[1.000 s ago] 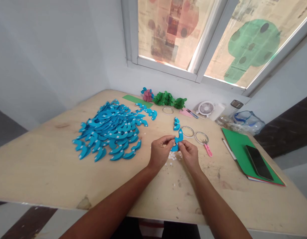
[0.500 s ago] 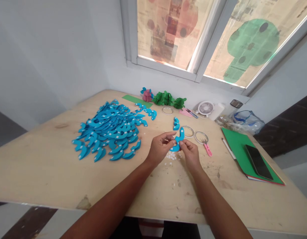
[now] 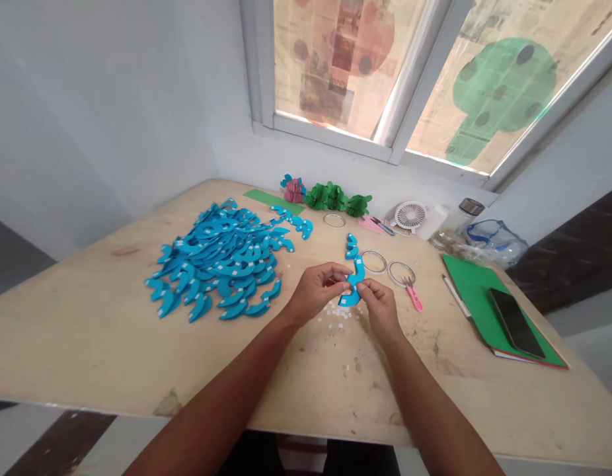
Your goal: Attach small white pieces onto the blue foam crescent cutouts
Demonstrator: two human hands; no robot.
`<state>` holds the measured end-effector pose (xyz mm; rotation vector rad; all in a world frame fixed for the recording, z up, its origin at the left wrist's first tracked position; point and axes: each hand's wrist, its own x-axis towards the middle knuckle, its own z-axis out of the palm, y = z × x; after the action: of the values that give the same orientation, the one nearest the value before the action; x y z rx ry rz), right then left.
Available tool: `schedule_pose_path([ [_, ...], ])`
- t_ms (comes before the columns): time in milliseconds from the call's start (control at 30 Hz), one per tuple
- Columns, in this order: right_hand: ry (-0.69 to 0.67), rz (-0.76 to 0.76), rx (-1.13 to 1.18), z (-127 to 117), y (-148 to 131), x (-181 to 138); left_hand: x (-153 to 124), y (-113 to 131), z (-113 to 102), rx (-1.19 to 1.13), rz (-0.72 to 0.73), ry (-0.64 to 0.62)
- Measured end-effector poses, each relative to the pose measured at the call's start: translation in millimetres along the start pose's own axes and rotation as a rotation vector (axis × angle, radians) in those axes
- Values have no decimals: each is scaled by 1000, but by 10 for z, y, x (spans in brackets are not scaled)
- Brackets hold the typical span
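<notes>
A curved blue paper piece with small white squares on it is held between my two hands above the table. My left hand pinches its left side with thumb and fingers closed. On the other side, my right hand grips the same piece between thumb and forefinger. Small white paper squares lie scattered on the table just below. Another blue paper piece rests right behind the held one. To the left spreads a large heap of similar blue pieces, many with white squares on them.
Tape rolls and a pink-handled tool lie right of my hands. Farther right, a phone rests on a green folder beside a white pen. Green paper decorations, a small fan and a bottle line the back.
The blue paper piece has shifted slightly left and turned a little in my hands. My left hand has moved a bit left, and more white squares show on the table.
</notes>
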<state>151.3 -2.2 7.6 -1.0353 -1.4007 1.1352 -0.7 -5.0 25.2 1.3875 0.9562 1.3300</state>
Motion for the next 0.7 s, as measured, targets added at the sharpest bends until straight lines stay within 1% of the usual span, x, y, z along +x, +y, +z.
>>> schedule_pose_path([
  [300,2,-1,-13,-3,27,7,10,52,-21,131,115,-17],
  [700,9,-7,-31,7,8,2,11,72,-14,144,96,-39],
])
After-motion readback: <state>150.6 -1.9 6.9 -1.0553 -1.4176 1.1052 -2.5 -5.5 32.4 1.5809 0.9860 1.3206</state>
